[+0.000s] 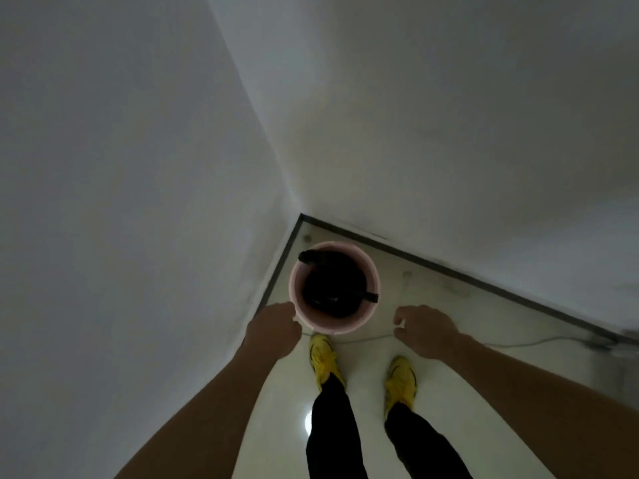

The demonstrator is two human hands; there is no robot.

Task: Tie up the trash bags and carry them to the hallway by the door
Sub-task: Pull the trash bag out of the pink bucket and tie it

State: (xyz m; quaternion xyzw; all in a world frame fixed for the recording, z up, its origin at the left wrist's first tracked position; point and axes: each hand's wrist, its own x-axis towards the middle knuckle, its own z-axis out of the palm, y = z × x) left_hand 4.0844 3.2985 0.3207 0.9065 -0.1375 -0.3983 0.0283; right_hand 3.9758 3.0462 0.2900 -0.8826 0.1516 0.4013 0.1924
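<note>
Pink bin [340,324] stands in the wall corner, just ahead of both hands. The black trash bag [333,288] sits inside it, with black strips reaching the rim at two spots. Left hand [273,328] is at the bin's near-left rim, fingers hidden behind the knuckles, so grip cannot be told; right hand [427,330] is apart from the bin on its right, fingers loosely curled, holding nothing.

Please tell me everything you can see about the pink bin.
The bin is a round pink pail, plastic by its look, upright on the pale floor in a corner of white walls. A black bag sits inside, with parts draped over the rim at two spots. The left hand is at its near rim; contact is unclear.
</note>
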